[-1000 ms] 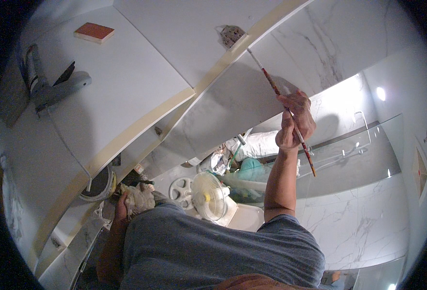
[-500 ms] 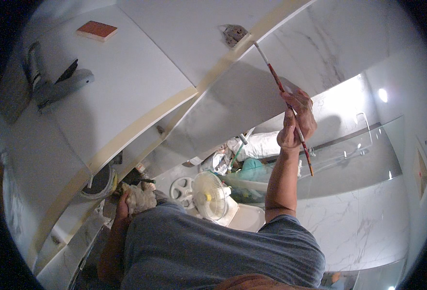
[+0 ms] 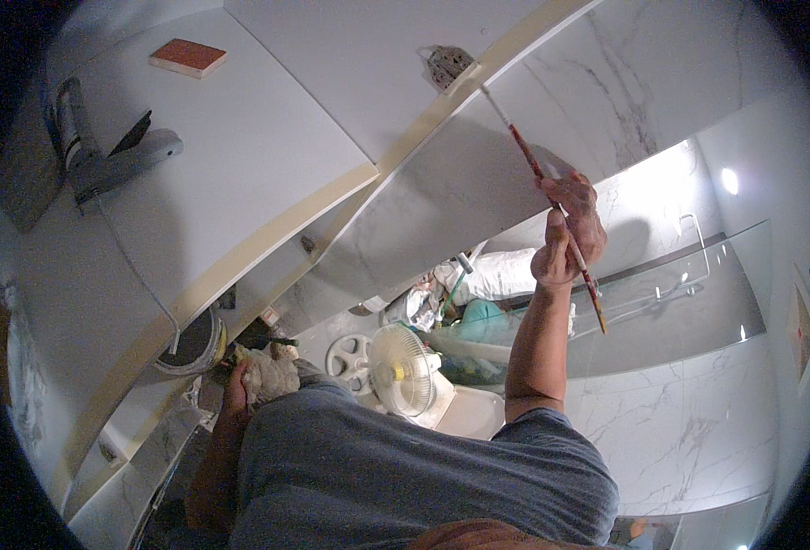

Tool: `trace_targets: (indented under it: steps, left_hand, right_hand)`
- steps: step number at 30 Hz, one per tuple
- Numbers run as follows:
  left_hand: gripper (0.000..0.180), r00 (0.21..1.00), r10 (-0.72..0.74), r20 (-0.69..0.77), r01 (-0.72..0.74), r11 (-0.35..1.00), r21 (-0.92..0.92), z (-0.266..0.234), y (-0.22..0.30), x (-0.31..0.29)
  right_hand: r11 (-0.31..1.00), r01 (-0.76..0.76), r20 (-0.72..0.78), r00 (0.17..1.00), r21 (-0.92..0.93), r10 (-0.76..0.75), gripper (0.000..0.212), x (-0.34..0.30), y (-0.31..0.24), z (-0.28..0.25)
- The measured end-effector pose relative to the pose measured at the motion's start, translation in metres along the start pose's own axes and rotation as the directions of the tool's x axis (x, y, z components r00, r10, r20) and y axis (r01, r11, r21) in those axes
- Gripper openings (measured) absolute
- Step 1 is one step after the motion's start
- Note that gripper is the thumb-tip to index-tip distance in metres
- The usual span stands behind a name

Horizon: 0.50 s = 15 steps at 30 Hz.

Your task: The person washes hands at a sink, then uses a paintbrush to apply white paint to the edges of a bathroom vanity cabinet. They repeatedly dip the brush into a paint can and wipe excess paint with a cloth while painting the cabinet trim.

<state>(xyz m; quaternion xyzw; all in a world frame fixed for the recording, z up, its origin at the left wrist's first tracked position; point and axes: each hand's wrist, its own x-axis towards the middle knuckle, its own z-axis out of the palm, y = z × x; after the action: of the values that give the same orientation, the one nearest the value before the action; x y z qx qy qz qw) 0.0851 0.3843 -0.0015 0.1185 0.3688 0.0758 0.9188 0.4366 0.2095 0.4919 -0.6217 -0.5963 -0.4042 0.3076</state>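
My right hand (image 3: 572, 229) is closed around a long, thin paintbrush (image 3: 526, 151), its handle stained red and white. The brush slants up and left, its pale tip at the tan-edged strip (image 3: 423, 124) along the marble-patterned panel (image 3: 552, 119). Down at the lower left, my left hand (image 3: 236, 390) is closed on a crumpled off-white rag (image 3: 269, 374) beside my body. Some of its fingers are hidden by the cloth.
On the white surface lie a red-topped sanding block (image 3: 188, 57), a grey hand tool (image 3: 125, 160) and a lumpy grey-brown piece (image 3: 448, 66). Below are a round bucket (image 3: 194, 346), a fan (image 3: 403, 371), a white sack (image 3: 497, 275) and a glass panel (image 3: 698, 302).
My right hand and the brush's rear end have shifted slightly to the right, with the tip staying by the strip. The left hand still holds the rag.
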Motion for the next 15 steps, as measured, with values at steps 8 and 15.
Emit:
trace_targets:
  steps: [8,15]
  left_hand:
    - [0.044,1.000,-0.027,0.015,0.027,0.999,-0.019,-0.003,0.001,0.000]
    - [0.047,0.998,0.041,-0.042,-0.038,0.997,0.068,-0.021,-0.007,0.010]
  right_hand:
    - [0.996,0.041,0.077,0.996,-0.078,-0.035,0.032,0.001,-0.001,-0.001]
    - [1.000,0.011,0.005,1.000,-0.027,-0.011,0.029,-0.004,-0.002,-0.001]
